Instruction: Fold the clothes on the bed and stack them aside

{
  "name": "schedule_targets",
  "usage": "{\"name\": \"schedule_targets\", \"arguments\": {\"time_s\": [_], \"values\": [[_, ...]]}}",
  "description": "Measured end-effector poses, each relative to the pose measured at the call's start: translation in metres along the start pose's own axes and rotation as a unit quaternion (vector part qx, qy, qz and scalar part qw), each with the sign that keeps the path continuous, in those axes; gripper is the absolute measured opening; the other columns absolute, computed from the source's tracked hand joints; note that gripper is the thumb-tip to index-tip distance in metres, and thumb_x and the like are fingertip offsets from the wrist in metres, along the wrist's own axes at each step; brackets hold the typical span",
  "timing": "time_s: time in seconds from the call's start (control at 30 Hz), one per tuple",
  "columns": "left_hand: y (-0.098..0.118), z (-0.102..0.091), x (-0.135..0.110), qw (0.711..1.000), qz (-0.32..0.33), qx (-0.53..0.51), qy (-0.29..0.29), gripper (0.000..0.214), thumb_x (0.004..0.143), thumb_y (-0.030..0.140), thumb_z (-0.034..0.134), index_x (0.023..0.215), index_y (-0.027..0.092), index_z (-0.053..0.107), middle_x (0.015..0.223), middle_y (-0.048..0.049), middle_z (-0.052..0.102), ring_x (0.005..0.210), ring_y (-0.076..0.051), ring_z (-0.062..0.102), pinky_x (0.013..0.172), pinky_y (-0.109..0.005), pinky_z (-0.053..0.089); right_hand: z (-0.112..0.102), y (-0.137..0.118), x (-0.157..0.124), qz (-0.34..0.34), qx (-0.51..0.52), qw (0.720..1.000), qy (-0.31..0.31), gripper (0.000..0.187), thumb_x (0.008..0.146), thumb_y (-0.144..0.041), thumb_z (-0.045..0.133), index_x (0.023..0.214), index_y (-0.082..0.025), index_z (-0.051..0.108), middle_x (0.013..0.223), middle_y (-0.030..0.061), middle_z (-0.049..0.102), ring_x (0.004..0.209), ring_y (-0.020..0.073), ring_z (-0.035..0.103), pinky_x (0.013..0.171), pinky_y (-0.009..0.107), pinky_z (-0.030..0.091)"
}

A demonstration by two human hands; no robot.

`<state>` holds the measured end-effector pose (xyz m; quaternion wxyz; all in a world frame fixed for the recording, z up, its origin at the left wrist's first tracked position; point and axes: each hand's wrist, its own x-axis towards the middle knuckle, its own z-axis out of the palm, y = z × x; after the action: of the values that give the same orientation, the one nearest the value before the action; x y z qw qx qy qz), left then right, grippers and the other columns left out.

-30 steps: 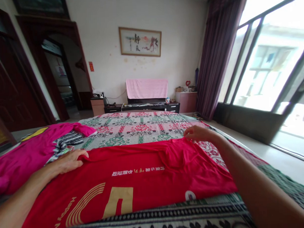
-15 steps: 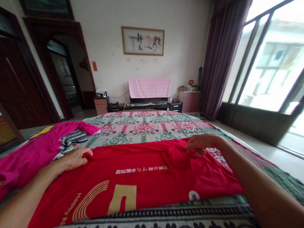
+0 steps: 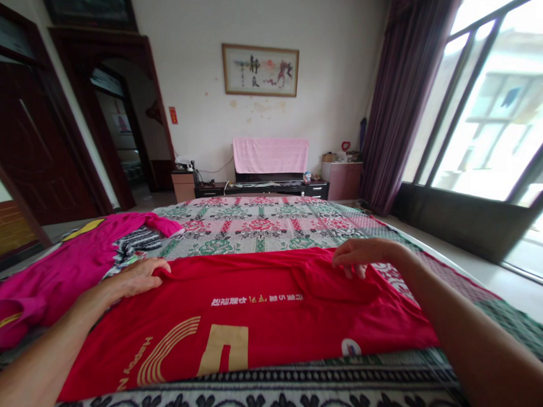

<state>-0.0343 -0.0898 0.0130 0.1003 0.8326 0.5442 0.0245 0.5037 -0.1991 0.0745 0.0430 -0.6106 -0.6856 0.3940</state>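
Observation:
A red shirt with gold print lies spread flat across the patterned bed cover in front of me. My left hand rests on the shirt's far left corner, fingers curled onto the fabric edge. My right hand pinches the shirt's far right edge, where the cloth is bunched into a small fold. Both forearms reach in from the lower corners of the view.
A magenta garment and a black-and-white striped piece lie on the bed to the left. Beyond the bed stand a low TV cabinet with a pink cloth, a dark doorway at left, and large windows with purple curtains at right.
My right hand has drawn the shirt's far right edge slightly nearer and lower. My head has shifted, so the whole scene sits a little further right. My left hand keeps its hold.

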Motion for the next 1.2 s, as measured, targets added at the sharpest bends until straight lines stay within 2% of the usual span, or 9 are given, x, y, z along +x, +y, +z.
{"name": "schedule_targets", "arguments": {"time_s": [0.1,0.2,0.3,0.37,0.43,0.6,0.87,1.03,1.2], "values": [[0.001,0.0,0.0,1.0,-0.002,-0.006,0.009,0.04,0.061,0.023,0.046,0.095,0.018,0.067,0.096,-0.0009,0.067,0.092,-0.021,0.057,0.083,-0.026,0.04,-0.003,0.0,-0.003,0.011,0.023,1.0,0.017,0.035,0.075,-0.05,0.062,0.086,-0.018,0.069,0.061,0.002,0.067,0.046,0.0103,0.055,0.05,0.023,0.043],[0.004,0.0,-0.001,1.0,-0.009,-0.005,0.011,0.039,0.061,0.023,0.046,0.094,0.018,0.067,0.096,-0.0013,0.067,0.093,-0.021,0.057,0.084,-0.027,0.041,0.002,-0.004,0.007,-0.023,0.014,0.998,0.056,0.032,0.076,-0.044,0.062,0.093,-0.017,0.068,0.068,0.0028,0.069,0.056,0.0127,0.061,0.056,0.024,0.046],[0.004,-0.003,-0.004,1.0,-0.002,-0.006,0.002,0.04,0.062,0.026,0.046,0.094,0.018,0.067,0.094,-0.002,0.067,0.091,-0.022,0.058,0.082,-0.027,0.042,0.021,-0.017,0.029,-0.102,-0.057,0.981,0.153,0.025,0.078,-0.033,0.057,0.093,-0.017,0.069,0.079,0.0038,0.071,0.071,0.0156,0.064,0.064,0.025,0.047],[0.004,-0.007,-0.007,1.0,0.016,-0.013,-0.001,0.04,0.061,0.028,0.047,0.094,0.02,0.068,0.095,-0.0013,0.066,0.091,-0.021,0.058,0.081,-0.026,0.043,0.04,-0.028,0.046,-0.135,-0.124,0.955,0.234,0.023,0.079,-0.028,0.053,0.089,-0.018,0.07,0.083,0.0038,0.071,0.076,0.0161,0.063,0.069,0.025,0.046],[0.002,-0.011,-0.011,0.999,0.021,-0.023,0.0,0.04,0.059,0.028,0.048,0.094,0.021,0.068,0.095,-0.0004,0.066,0.09,-0.021,0.058,0.079,-0.025,0.043,0.058,-0.037,0.059,-0.15,-0.189,0.931,0.273,0.023,0.079,-0.029,0.053,0.089,-0.017,0.07,0.086,0.0059,0.07,0.077,0.0173,0.062,0.071,0.026,0.045],[0.0,-0.014,-0.019,0.997,-0.049,-0.063,0.016,0.04,0.057,0.023,0.045,0.091,0.02,0.067,0.077,0.0008,0.064,0.071,-0.018,0.059,0.061,-0.023,0.042,0.085,-0.039,0.075,-0.144,-0.273,0.905,0.294,0.025,0.079,-0.028,0.053,0.095,-0.016,0.068,0.093,0.0099,0.066,0.078,0.0191,0.061,0.072,0.028,0.043],[-0.009,-0.009,-0.016,0.987,-0.079,-0.029,0.133,0.023,0.059,0.017,0.05,0.075,0.02,0.066,0.064,0.0012,0.063,0.064,-0.015,0.057,0.058,-0.022,0.038,0.083,-0.026,0.086,-0.173,-0.273,0.893,0.313,0.026,0.082,-0.022,0.045,0.09,-0.019,0.07,0.089,0.0078,0.067,0.084,0.0196,0.063,0.076,0.027,0.044],[-0.001,-0.006,-0.012,0.934,-0.205,-0.239,0.168,0.035,0.062,0.017,0.047,0.094,0.018,0.062,0.051,0.0021,0.061,0.041,-0.011,0.049,0.043,-0.019,0.033,0.076,-0.02,0.093,-0.166,-0.224,0.891,0.358,0.029,0.083,-0.026,0.043,0.088,-0.021,0.071,0.088,0.005,0.071,0.08,0.0183,0.065,0.072,0.026,0.046],[0.004,-0.002,-0.007,0.868,-0.163,-0.417,0.215,0.029,0.057,0.016,0.048,0.083,0.016,0.061,0.073,-0.0035,0.07,0.065,-0.014,0.065,0.05,-0.017,0.041,0.072,-0.02,0.092,-0.193,-0.198,0.881,0.384,0.028,0.081,-0.03,0.046,0.087,-0.022,0.072,0.089,0.0048,0.072,0.077,0.0175,0.066,0.068,0.025,0.048]]}}
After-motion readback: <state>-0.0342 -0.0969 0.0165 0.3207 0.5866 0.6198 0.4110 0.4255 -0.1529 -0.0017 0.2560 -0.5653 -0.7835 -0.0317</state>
